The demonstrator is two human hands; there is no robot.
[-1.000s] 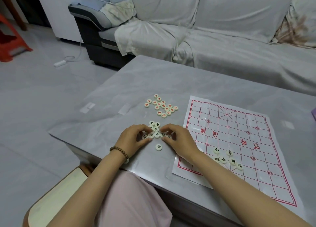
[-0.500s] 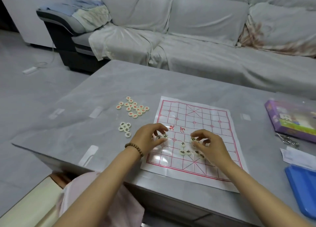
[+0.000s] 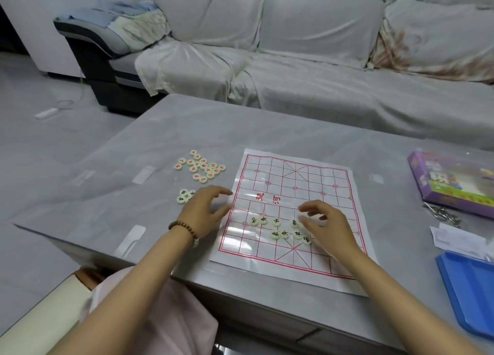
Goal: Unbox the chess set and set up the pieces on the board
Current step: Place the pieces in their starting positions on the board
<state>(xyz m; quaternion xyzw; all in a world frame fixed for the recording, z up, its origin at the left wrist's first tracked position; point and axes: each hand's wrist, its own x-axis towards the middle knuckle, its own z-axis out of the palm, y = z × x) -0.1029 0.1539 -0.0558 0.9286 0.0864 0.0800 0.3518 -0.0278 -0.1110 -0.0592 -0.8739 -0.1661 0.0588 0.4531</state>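
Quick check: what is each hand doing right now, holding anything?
Left hand: open, holding nothing, at the board's left edge.
Right hand: fingers curled over the black pieces; grip cannot be told.

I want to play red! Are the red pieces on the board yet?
No, the red pieces lie heaped on the table, left of the board.

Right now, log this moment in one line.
stage: setup underway | board: black pieces loose | red pieces: off board | left hand, right hand: empty

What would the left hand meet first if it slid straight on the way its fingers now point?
The left hand points rightward, so it would likely first cross the paper board's left edge; the black-lettered pieces lie further in, slightly nearer the person.
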